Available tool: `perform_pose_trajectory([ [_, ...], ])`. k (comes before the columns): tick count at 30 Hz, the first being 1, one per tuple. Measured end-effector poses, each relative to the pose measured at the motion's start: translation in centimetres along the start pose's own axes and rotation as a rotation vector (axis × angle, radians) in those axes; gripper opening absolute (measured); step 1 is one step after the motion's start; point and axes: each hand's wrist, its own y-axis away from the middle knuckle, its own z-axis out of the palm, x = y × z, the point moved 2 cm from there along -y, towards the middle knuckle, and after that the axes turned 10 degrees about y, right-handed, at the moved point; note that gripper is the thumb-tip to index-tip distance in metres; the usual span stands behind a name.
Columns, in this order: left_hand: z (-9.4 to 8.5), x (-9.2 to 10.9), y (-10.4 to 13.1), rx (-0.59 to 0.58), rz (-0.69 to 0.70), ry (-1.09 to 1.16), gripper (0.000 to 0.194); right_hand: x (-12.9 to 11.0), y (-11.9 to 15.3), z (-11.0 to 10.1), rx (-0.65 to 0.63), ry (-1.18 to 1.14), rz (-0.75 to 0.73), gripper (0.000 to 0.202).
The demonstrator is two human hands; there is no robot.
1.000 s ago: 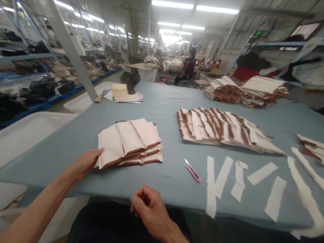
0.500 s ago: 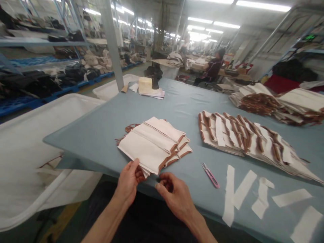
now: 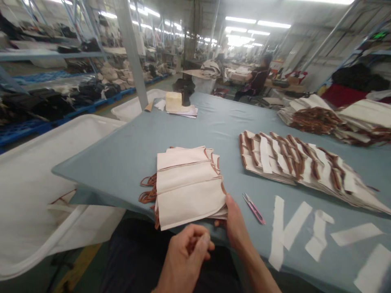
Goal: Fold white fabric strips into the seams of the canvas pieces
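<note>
A small stack of cream fabric panels [image 3: 186,199] with brown edging lies at the table's front edge, with brown cords [image 3: 148,189] hanging loosely from its left side. My right hand [image 3: 234,224] grips the stack at its lower right corner, fingers partly hidden under the cloth. Just below the front edge of the stack is my left hand [image 3: 189,252], its fingers curled in and thumb against them, apart from the cloth and with nothing visible in it. Pink-handled thread snips [image 3: 254,208] lie to the right of my right hand.
White strips [image 3: 276,232] are scattered at the front right of the blue-grey table [image 3: 116,150]. Behind them spreads an overlapping row of brown-edged panels [image 3: 284,160]. More bundles [image 3: 316,118] lie at the far right. A white bin [image 3: 61,138] stands left; a person [image 3: 256,79] sits beyond.
The stack has turned so its cords face left and its seams run more level. My left hand has let go and moved right and down; my right hand has taken hold of the right corner.
</note>
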Motion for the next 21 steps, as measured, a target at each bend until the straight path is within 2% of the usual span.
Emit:
perform_pose_trajectory([
  [2,-1.7,2.7,-0.6,0.072,0.420,-0.414,0.020,0.0,0.6,0.8,0.025,0.060,-0.121,0.069],
  [3,-2.3,3.6,-1.3,0.099,0.645,-0.589,0.018,0.0,0.9,1.2,0.031,0.098,-0.203,0.071],
  [4,-2.7,4.1,-2.2,0.113,0.765,-0.758,0.024,0.0,1.2,1.5,0.037,0.134,-0.284,0.071],
  [5,-2.9,4.2,-3.2,0.077,0.813,-0.904,0.033,0.0,1.4,1.8,0.041,0.166,-0.353,0.071],
  [6,-3.0,4.0,-4.4,0.017,0.824,-1.014,0.039,0.1,1.5,1.9,0.045,0.192,-0.399,0.070],
  [8,-3.1,3.5,-6.4,-0.102,0.794,-1.122,0.037,0.2,1.7,2.0,0.053,0.243,-0.439,0.067],
  [11,-3.5,3.5,-8.3,-0.243,0.766,-1.110,0.026,0.4,1.6,1.9,0.060,0.319,-0.400,0.072],
  [14,-4.2,4.4,-9.3,-0.365,0.717,-1.062,0.031,0.3,1.6,1.9,0.083,0.367,-0.349,0.083],
  [17,-4.8,5.6,-10.1,-0.438,0.639,-1.003,0.032,0.2,1.6,2.0,0.061,0.355,-0.345,0.085],
  [21,-4.5,6.4,-10.3,-0.444,0.535,-0.896,0.026,0.3,1.5,2.1,0.059,0.339,-0.373,0.082],
])
